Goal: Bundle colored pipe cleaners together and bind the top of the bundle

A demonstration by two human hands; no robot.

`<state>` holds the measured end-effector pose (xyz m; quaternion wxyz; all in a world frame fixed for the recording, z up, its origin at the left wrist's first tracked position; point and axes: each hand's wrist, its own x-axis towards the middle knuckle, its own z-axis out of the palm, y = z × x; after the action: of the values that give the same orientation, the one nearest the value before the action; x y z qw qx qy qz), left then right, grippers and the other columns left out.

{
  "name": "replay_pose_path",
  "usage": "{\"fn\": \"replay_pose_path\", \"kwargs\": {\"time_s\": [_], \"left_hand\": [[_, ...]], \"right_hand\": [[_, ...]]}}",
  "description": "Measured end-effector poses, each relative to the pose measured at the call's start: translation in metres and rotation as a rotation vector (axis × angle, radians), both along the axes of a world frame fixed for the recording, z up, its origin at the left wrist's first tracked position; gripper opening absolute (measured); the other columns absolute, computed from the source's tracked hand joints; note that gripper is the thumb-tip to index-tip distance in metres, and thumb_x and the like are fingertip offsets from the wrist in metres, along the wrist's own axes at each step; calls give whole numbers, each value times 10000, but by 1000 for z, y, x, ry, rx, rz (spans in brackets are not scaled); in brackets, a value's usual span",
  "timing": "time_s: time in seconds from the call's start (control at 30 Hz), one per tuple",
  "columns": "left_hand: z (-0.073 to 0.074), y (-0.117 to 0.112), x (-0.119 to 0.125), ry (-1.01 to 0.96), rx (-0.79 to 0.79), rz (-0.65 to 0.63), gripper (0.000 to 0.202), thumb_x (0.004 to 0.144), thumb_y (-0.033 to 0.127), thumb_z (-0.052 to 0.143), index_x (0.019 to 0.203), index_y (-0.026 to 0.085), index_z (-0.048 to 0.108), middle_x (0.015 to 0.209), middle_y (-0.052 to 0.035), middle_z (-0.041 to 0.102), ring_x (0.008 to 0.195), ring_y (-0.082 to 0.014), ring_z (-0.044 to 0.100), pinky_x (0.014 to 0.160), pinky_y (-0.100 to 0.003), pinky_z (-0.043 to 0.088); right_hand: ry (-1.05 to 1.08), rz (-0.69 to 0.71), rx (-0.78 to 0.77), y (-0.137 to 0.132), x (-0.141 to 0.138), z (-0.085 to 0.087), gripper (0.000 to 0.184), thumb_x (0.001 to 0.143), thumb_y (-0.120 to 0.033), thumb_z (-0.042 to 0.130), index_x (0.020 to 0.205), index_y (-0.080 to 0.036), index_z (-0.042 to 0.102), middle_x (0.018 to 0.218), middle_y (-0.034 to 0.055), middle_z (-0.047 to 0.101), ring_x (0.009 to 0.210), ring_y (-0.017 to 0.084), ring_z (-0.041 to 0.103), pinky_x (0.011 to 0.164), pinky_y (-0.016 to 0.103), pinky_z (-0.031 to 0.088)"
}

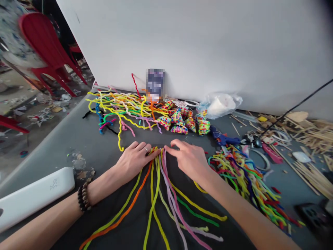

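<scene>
A row of fuzzy pipe cleaners (158, 177) in yellow, orange, lilac, pink and green fans out toward me over the dark surface. Their far ends come together between my hands. My left hand (135, 156), with a ring and a bead bracelet, is closed over the left part of these ends, thumb pressing on them. My right hand (188, 158) has its fingers curled, with a fingertip at the lilac and pink strands on the right of the row. Whatever lies under the fingers is partly hidden.
Behind lie a pile of long pipe cleaners (122, 104), several multicoloured woven pieces (179, 121) and a white roll in plastic (221, 104). To the right are a blue glue gun (223, 137), short pipe cleaners (244, 173) and wooden sticks (296, 166). A white case (39, 194) sits left.
</scene>
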<state>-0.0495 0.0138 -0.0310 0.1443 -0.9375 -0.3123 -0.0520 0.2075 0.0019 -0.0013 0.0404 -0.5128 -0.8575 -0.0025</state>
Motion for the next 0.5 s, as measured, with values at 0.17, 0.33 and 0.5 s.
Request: {"fn": "replay_pose_path", "kwargs": {"time_s": [0.17, 0.33, 0.5], "left_hand": [[-2, -1, 0, -11, 1, 14, 492, 1036, 97, 486, 1502, 255, 486, 1044, -55, 638, 944, -210, 584, 765, -368, 383], [-1, -3, 0, 21, -2, 15, 504, 1033, 98, 490, 1509, 264, 484, 1090, -66, 638, 964, -216, 584, 768, -366, 395], [-1, -3, -2, 10, -14, 28, 528, 1026, 95, 497, 1520, 280, 482, 1083, -65, 629, 975, -216, 580, 779, -363, 401]], "right_hand": [[-124, -48, 121, -12, 9, -2, 484, 957, -32, 500, 1279, -325, 715, 1227, 27, 678, 909, 151, 647, 608, 280, 407], [-222, 80, 146, -16, 4, 7, 647, 921, -1, 497, 1480, -321, 557, 1338, 58, 634, 930, 186, 624, 677, 309, 472], [-222, 12, 41, -17, 3, 1, 547, 918, -26, 542, 1355, -334, 652, 1300, 65, 628, 990, 204, 615, 644, 296, 474]]}}
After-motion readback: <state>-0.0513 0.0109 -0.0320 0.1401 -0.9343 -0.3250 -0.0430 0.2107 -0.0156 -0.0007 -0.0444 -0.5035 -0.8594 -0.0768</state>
